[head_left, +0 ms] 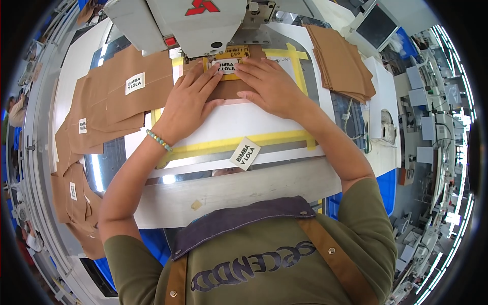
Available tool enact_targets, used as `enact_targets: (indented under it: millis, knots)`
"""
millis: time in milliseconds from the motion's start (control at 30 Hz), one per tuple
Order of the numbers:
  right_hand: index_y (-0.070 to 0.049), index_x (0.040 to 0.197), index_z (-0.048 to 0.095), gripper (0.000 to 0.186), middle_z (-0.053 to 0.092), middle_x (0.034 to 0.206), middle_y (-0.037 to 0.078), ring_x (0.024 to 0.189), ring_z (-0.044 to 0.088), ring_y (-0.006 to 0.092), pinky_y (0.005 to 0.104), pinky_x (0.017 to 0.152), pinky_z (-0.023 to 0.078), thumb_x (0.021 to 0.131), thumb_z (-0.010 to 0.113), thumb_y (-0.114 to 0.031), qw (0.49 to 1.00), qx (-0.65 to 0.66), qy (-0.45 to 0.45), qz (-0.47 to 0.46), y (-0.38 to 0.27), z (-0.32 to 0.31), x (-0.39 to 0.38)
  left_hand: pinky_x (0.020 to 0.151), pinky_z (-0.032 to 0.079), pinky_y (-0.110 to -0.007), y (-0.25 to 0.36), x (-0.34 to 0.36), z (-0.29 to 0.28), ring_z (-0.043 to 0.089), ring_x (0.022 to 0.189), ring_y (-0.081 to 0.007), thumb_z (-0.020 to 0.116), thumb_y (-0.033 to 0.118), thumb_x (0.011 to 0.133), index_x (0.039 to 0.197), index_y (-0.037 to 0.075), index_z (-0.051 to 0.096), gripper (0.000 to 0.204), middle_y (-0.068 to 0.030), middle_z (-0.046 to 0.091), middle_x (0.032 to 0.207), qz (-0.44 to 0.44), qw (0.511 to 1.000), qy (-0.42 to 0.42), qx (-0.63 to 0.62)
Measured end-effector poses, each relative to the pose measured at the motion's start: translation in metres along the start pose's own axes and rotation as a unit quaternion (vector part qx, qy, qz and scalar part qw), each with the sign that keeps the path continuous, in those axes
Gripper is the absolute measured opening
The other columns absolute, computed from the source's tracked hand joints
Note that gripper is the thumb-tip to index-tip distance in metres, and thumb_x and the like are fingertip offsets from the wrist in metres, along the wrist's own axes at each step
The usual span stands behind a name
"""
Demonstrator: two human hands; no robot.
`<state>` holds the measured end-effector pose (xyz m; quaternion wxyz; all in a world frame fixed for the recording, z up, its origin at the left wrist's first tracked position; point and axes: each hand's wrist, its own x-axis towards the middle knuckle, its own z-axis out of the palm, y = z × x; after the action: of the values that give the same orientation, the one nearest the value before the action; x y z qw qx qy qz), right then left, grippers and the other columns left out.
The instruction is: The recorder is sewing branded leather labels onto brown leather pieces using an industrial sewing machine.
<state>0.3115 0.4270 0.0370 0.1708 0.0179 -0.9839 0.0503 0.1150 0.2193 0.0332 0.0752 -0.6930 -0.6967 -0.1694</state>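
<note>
Under the white sewing machine head, a brown fabric piece lies on the white bed. A white label with dark print sits on it inside a yellow frame. My left hand lies flat at the label's left side, fingertips at its edge, a beaded bracelet on the wrist. Across from it my right hand rests flat with fingers stretched to the label's right side. Neither hand grasps anything. Nearer to me, a loose white label lies tilted on the yellow-taped border.
Brown pieces bearing white labels spread over the left side of the table. At the far right stands a stack of plain brown pieces, with a screen behind it. Yellow tape borders the white sheet.
</note>
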Motion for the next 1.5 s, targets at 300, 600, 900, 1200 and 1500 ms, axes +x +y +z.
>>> enact_targets:
  millis: [300, 600, 900, 1200, 1500]
  knots:
    - [-0.002, 0.128, 0.075, 0.048, 0.07, 0.146, 0.011, 0.149, 0.052, 0.0324, 0.0519, 0.122, 0.042, 0.111, 0.061, -0.045, 1.0, 0.011, 0.019, 0.0, 0.01, -0.006, 0.015, 0.129, 0.036, -0.051, -0.015, 0.001, 0.005, 0.041, 0.158, -0.0387, 0.069, 0.032, 0.107, 0.154, 0.004, 0.062, 0.055, -0.0105, 0.054, 0.168, -0.02, 0.997, -0.006, -0.08]
    - [-0.001, 0.126, 0.077, 0.041, 0.072, 0.143, 0.01, 0.14, 0.059, 0.0322, 0.0462, 0.118, 0.048, 0.107, 0.069, -0.036, 1.0, 0.025, 0.0, 0.011, 0.014, 0.001, 0.023, 0.125, 0.042, -0.048, -0.023, 0.002, 0.001, 0.048, 0.153, -0.0356, 0.071, 0.017, 0.103, 0.146, 0.002, 0.066, 0.046, -0.0126, 0.062, 0.157, -0.011, 0.997, 0.02, -0.069]
    - [-0.002, 0.126, 0.078, 0.033, 0.071, 0.145, 0.007, 0.139, 0.061, 0.0296, 0.0429, 0.117, 0.052, 0.096, 0.069, -0.012, 0.996, -0.029, 0.001, -0.086, 0.016, 0.017, 0.037, 0.118, 0.049, -0.047, -0.022, -0.007, -0.026, 0.058, 0.14, -0.037, 0.074, 0.015, 0.1, 0.14, 0.0, 0.068, 0.043, -0.0143, 0.064, 0.152, -0.044, 0.997, 0.024, -0.06]
    - [-0.01, 0.136, 0.077, 0.046, 0.067, 0.153, 0.006, 0.144, 0.057, 0.0292, 0.0425, 0.122, 0.048, 0.095, 0.057, -0.002, 0.994, 0.078, -0.07, -0.01, 0.011, 0.007, 0.049, 0.112, 0.053, -0.046, -0.03, -0.025, -0.033, 0.061, 0.135, -0.0364, 0.076, 0.015, 0.099, 0.134, -0.001, 0.071, 0.039, -0.0142, 0.065, 0.151, -0.045, 0.998, 0.032, -0.04]
    - [-0.01, 0.134, 0.078, 0.04, 0.067, 0.155, 0.004, 0.143, 0.057, 0.0289, 0.0431, 0.121, 0.049, 0.102, 0.055, -0.006, 0.993, 0.105, -0.052, -0.004, 0.015, 0.011, 0.043, 0.117, 0.05, -0.047, -0.024, -0.019, -0.038, 0.061, 0.138, -0.037, 0.077, 0.013, 0.098, 0.14, -0.001, 0.069, 0.045, -0.0155, 0.068, 0.149, -0.037, 0.997, 0.006, -0.071]
